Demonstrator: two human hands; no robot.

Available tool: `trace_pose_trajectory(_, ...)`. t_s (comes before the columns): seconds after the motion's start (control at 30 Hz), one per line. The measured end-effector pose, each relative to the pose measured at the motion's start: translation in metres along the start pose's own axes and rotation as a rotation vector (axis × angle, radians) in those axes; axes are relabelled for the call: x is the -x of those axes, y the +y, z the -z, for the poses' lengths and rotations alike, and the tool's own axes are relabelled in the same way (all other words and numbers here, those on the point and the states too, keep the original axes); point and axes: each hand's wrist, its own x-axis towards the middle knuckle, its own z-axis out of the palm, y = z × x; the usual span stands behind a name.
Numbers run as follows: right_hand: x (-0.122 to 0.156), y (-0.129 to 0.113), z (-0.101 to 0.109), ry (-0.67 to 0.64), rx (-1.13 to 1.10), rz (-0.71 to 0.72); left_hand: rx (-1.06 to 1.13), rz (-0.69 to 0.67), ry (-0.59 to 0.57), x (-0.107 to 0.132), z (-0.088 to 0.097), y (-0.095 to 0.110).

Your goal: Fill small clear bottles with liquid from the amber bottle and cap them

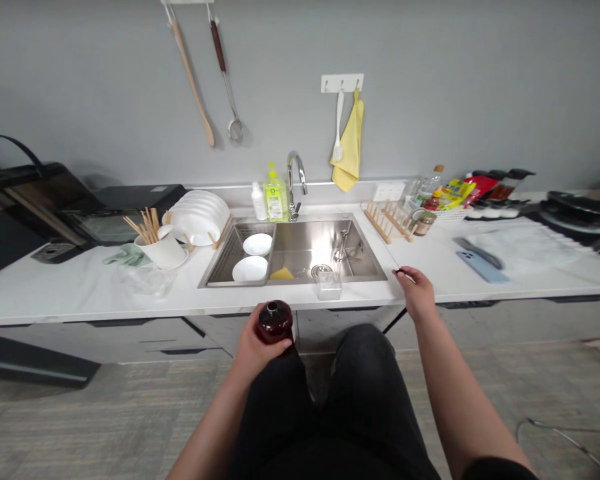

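Note:
My left hand (265, 337) is wrapped around a dark reddish-brown bottle (275, 320) in front of the counter's edge. The bottle stands roughly upright, its narrow neck uncapped. Over the counter to the right of the sink, my right hand (417, 290) is closed on a small black pump head (399, 271); a thin pale tube seems to run from it towards the back left. My fingers partly cover this piece. Between the hands, a clear square container (329, 286) sits at the sink's front rim.
The steel sink (380, 272) holds two white bowls (250, 269) and a yellow sponge (281, 274). Behind it stand a faucet (293, 187) and a green soap bottle (275, 199). Plates (197, 217) and a utensil holder (163, 252) are left; a wooden rack (387, 223) and phone (481, 265) are right.

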Motion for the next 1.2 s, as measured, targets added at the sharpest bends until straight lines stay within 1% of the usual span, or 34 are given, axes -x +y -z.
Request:
trace_pose_trajectory(0.13, -0.041, 0.008, -0.003, -0.038, 0.13, -0.033, -0.027, 0.004, 0.051, 0.0, 0.005, -0.006)
trace_pose_trajectory(0.27, -0.07, 0.009, -0.013, -0.095, 0.319, -0.041, -0.036, 0.017, 0.117, 0.004, 0.014, -0.015)
trace_pose_trajectory(0.4, -0.086, 0.012, -0.023, -0.064, 0.495, -0.009, -0.051, 0.023, 0.104, 0.005, 0.018, -0.017)
trace_pose_trajectory(0.53, -0.089, 0.01, -0.028, -0.008, 0.582, 0.041, -0.074, 0.056, 0.087, 0.003, 0.017, -0.015)
trace_pose_trajectory(0.63, -0.076, 0.004, -0.026, 0.06, 0.595, 0.1, -0.074, 0.066, 0.073, 0.0, 0.015, -0.014)
trace_pose_trajectory(0.7, -0.054, 0.001, -0.025, 0.089, 0.578, 0.172, -0.064, 0.06, 0.063, -0.001, 0.015, -0.014)
trace_pose_trajectory(0.73, -0.04, 0.0, -0.026, 0.07, 0.554, 0.222, -0.061, 0.058, 0.059, -0.002, 0.014, -0.014)
trace_pose_trajectory(0.77, -0.023, -0.002, -0.028, 0.004, 0.499, 0.302, -0.062, 0.058, 0.055, -0.003, 0.014, -0.014)
trace_pose_trajectory(0.8, -0.005, -0.003, -0.032, -0.105, 0.426, 0.381, -0.068, 0.059, 0.055, -0.004, 0.014, -0.014)
trace_pose_trajectory(0.83, 0.013, -0.005, -0.038, -0.235, 0.342, 0.434, -0.077, 0.061, 0.058, -0.005, 0.014, -0.015)
trace_pose_trajectory(0.87, 0.031, -0.008, -0.046, -0.365, 0.258, 0.448, -0.086, 0.063, 0.061, -0.006, 0.014, -0.015)
trace_pose_trajectory(0.93, 0.059, -0.015, -0.065, -0.594, 0.149, 0.4, -0.094, 0.064, 0.065, -0.007, 0.014, -0.016)
trace_pose_trajectory(1.0, 0.076, -0.023, -0.084, -0.748, 0.108, 0.332, -0.086, 0.062, 0.05, -0.008, 0.013, -0.016)
trace_pose_trajectory(1.07, 0.082, -0.031, -0.101, -0.814, 0.137, 0.288, -0.076, 0.05, 0.026, -0.009, 0.01, -0.015)
trace_pose_trajectory(1.2, 0.077, -0.038, -0.121, -0.804, 0.242, 0.284, -0.047, 0.009, -0.021, -0.017, 0.004, -0.011)
